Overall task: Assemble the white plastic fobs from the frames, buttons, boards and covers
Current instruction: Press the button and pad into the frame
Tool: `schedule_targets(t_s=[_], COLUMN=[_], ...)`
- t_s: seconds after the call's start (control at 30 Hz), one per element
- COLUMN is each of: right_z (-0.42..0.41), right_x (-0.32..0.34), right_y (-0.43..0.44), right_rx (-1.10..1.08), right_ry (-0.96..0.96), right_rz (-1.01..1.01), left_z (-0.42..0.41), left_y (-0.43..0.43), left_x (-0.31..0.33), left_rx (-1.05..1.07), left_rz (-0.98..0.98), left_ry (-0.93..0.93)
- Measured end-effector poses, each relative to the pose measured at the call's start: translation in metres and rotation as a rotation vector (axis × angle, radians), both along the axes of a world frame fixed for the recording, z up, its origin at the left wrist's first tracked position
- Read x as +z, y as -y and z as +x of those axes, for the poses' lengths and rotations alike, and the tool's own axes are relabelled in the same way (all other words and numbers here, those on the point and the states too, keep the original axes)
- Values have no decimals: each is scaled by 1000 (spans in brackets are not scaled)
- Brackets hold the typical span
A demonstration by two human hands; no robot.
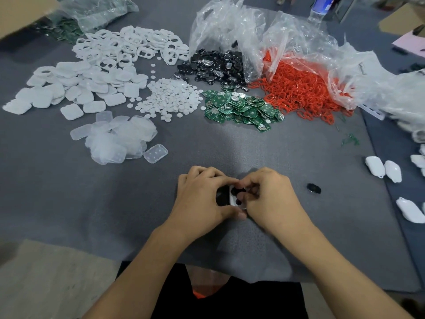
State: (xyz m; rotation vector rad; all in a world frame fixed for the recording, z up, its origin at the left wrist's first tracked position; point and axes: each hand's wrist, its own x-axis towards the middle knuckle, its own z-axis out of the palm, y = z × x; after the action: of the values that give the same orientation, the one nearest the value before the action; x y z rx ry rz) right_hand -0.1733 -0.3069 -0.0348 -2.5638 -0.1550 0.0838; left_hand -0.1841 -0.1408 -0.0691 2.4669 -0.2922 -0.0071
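held piece [232,199]: gripped between left hand [202,199] and right hand [271,199]; fingers covered most of it, and only a white edge and dark spots showed.
bottle [321,5]: cut off by the top edge.
white fobs [410,211]: the rightmost ran past the right edge.
green bits [350,139]: too small to identify.
bagged boards [66,31]: blurred behind plastic.

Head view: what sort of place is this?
Likely a hand-assembly bench in a factory or workshop. Piles of green circuit boards, white frames and black buttons lie on a grey mat, finished white fobs sit at the right, and the left hand and right hand hold a partly built fob.
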Motion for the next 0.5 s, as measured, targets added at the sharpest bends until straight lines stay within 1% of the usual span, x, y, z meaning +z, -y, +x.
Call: schedule_targets(t_s=[0.1, 0.17, 0.23, 0.3, 0.4, 0.5], right_z=[6, 9, 11, 9, 3, -7], right_x=[-1, -1, 1, 3, 5, 3], right_y=[1, 3, 4, 4, 5, 7], right_rx=[-27, -62, -90, -108, -130, -153], right_ry=[-24, -82, -148, -175, -220, -211], right_rz=[13, 31, 102, 187, 312, 420], left_z=[4, 7, 8, 6, -1, -9], left_y=[0, 3, 7, 10, 10, 10], left_x=[6, 9, 11, 11, 9, 8], left_rx=[7, 25, 48, 65, 70, 74], left_rz=[-43, -50, -43, -62, -151, -284], left_ry=[-53, -75, -93, -100, -64, -4])
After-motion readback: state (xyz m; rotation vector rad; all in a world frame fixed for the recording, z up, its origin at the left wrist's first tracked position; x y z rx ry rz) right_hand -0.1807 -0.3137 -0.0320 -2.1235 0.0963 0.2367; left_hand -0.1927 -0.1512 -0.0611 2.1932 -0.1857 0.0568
